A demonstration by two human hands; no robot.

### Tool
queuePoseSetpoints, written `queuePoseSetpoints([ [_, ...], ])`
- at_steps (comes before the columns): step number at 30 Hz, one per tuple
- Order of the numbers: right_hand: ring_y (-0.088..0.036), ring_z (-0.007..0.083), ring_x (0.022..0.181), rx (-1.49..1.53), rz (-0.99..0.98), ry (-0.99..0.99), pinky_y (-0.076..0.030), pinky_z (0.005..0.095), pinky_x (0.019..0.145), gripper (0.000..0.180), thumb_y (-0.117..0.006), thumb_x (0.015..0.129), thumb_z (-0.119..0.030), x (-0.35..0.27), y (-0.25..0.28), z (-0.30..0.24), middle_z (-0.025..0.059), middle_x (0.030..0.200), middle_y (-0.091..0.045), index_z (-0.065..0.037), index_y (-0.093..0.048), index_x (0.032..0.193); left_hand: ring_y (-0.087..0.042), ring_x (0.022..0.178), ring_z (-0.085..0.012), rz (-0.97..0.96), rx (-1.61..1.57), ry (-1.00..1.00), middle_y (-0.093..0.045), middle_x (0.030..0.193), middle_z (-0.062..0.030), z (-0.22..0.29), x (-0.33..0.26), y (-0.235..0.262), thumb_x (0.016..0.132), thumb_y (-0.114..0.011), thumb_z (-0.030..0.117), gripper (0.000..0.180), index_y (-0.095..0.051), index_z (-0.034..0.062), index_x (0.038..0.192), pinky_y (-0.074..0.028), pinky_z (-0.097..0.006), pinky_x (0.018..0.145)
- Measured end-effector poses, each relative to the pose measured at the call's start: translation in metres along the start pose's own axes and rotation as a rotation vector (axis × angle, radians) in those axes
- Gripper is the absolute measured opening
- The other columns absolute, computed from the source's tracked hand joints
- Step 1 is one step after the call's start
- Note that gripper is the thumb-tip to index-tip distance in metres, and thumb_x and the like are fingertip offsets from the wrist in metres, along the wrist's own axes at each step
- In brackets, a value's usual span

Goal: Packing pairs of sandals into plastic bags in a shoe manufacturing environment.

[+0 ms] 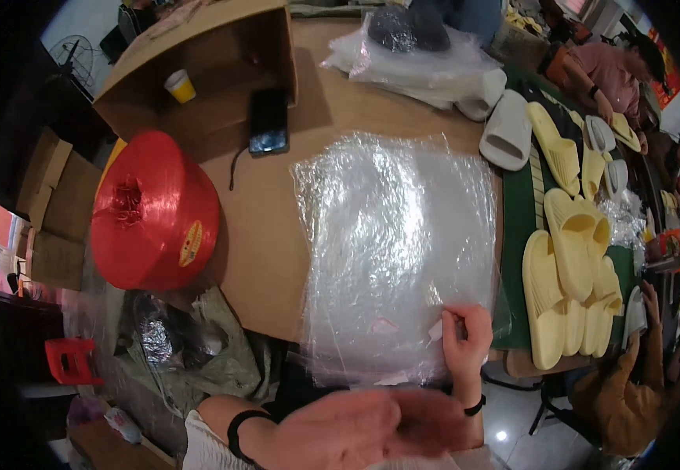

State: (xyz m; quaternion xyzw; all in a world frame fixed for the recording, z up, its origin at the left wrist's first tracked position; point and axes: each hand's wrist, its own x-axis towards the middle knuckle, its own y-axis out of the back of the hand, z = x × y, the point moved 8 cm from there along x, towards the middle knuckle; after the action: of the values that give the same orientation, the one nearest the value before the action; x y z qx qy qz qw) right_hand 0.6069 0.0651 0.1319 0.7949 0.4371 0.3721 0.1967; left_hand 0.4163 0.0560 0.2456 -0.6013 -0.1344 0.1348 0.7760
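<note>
Wooden bench (265, 258) carries a stack of clear plastic bags (395, 251); right hand (465, 341) fingers pinch the top bag's near edge, left hand (355, 431) blurred, open. Next, peel one bag free.

The right hand (465, 338) pinches the near corner of a clear plastic bag (398, 251) spread on the wooden table (265, 258); the left hand (348, 429) hovers blurred and open below it; a red twine spool (154, 211) sits left; yellow slippers (571, 274) lie right.
</note>
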Motion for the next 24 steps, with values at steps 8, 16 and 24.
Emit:
queuePoseSetpoints([
  [8, -0.058, 0.0265, 0.071, 0.045, -0.018, -0.033, -0.046, 0.0366, 0.064, 0.013, -0.072, 0.078, 0.000, -0.007, 0.001, 0.005, 0.0096, 0.077, -0.060, -0.005, -0.066, 0.088, -0.052, 0.125, -0.0280, 0.708, 0.072, -0.415, -0.052, 0.130, -0.0186, 0.100, 0.011, 0.111, 0.106, -0.043, 0.014, 0.033, -0.047, -0.0089, 0.130, -0.044, -0.036, 0.111],
  [16, -0.058, 0.0277, 0.071, 0.056, -0.060, -0.066, -0.046, 0.0387, 0.066, 0.013, -0.072, 0.076, -0.002, 0.000, -0.003, 0.006, 0.0094, 0.076, -0.060, -0.006, -0.066, 0.087, -0.061, 0.104, -0.0235, 0.995, 0.376, -0.791, -0.059, 0.105, -0.0129, 0.279, 0.013, 0.212, 0.103, -0.050, 0.010, 0.023, -0.056, -0.0080, 0.114, -0.053, -0.030, 0.099],
  [24, -0.060, 0.0309, 0.079, 0.042, -0.112, -0.018, -0.046, 0.0434, 0.076, 0.014, -0.069, 0.082, -0.006, -0.003, -0.002, 0.006, 0.0150, 0.087, -0.063, -0.006, -0.067, 0.096, -0.063, 0.098, -0.0245, 1.286, 0.320, -1.192, -0.060, 0.112, -0.0117, 0.524, -0.022, 0.239, 0.099, -0.044, 0.010, 0.019, -0.055, 0.0046, 0.114, -0.058, -0.038, 0.086],
])
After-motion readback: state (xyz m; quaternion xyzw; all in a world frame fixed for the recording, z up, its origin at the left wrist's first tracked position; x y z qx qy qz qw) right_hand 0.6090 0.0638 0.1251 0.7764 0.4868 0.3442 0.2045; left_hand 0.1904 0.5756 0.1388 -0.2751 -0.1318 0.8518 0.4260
